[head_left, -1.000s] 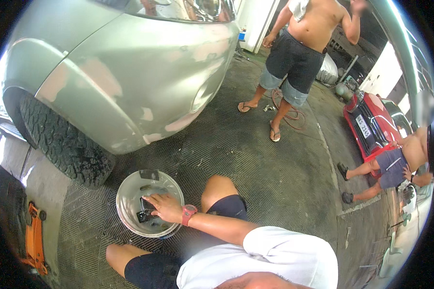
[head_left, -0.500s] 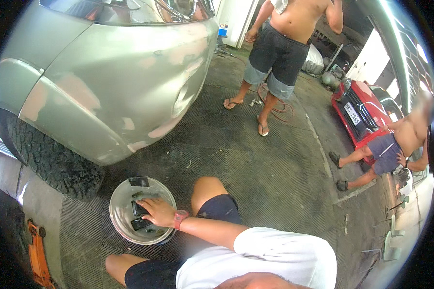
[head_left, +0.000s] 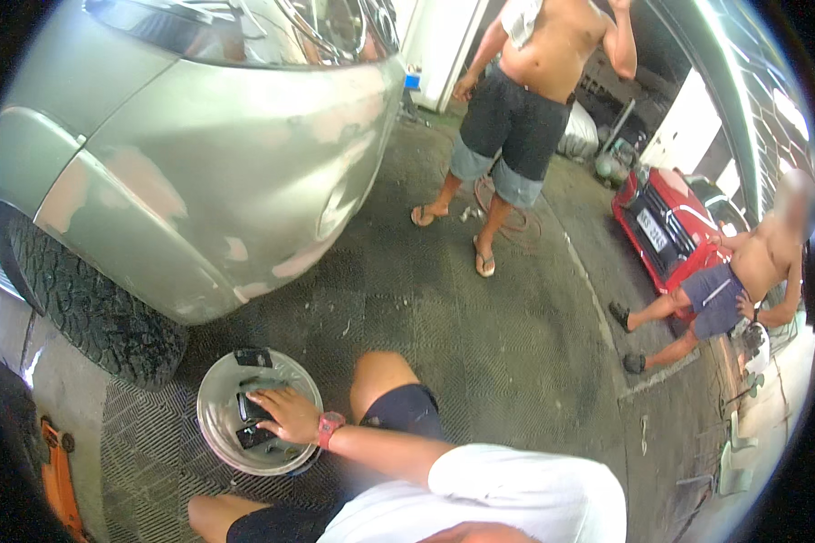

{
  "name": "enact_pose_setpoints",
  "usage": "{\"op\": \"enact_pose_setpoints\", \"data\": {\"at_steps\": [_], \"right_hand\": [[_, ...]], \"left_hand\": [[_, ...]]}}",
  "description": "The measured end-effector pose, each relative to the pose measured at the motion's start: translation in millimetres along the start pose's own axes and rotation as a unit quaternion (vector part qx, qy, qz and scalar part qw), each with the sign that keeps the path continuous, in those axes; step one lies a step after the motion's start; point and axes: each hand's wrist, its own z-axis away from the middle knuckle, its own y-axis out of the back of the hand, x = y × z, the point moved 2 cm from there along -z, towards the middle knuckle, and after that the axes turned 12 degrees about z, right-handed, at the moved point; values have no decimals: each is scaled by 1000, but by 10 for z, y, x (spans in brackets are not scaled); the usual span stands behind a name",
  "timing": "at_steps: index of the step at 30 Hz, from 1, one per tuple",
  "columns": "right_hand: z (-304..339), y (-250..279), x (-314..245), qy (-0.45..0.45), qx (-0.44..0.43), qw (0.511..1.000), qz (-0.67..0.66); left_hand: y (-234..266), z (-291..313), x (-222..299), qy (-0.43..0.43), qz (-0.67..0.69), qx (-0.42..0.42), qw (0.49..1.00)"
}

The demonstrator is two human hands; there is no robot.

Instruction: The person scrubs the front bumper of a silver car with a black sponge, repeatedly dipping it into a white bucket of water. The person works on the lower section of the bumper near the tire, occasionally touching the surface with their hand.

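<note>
Person is crouching by the car's front tyre (head_left: 91,308), one hand (head_left: 285,414) reaching into the round basin (head_left: 215,425) on the floor, fingers spread over dark sanding blocks (head_left: 252,409). Which hand, can't tell. Better pinching one block firmly, keeping the basin steady.

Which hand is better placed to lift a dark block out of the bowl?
Left: the left hand rests on the dark blocks inside the bowl; the right hand is out of view.
</note>
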Motion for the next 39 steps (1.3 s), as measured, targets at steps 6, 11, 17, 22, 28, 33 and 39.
{"op": "enact_pose_setpoints", "data": {"at_steps": [6, 11, 17, 22, 28, 33, 39], "right_hand": [[-8, -63, -8, 1, 39, 999, -11], [-69, 26, -79, -138, -43, 985, -90], [-649, -289, -107, -96, -416, 904, 16], [-687, -897, 440, -297, -415, 860, 10], [-462, -1764, 57, -171, -508, 842, -52], [-297, -2572, 750, -111, -532, 839, 19], [-709, -1286, 110, 50, -249, 961, 106]], "left_hand": [[28, 141, 275, -70, 54, 67, 994], [-733, 595, 566, -201, 290, 52, 934], [-2385, 1852, -428, -105, 119, -396, 904], [-2479, 2101, -198, -27, 112, -298, 948], [-2296, 2053, -408, 8, 32, -289, 957], [-2446, 2043, -315, -23, 38, -290, 956], [-2481, 2202, -726, 47, -152, -352, 923]]}}
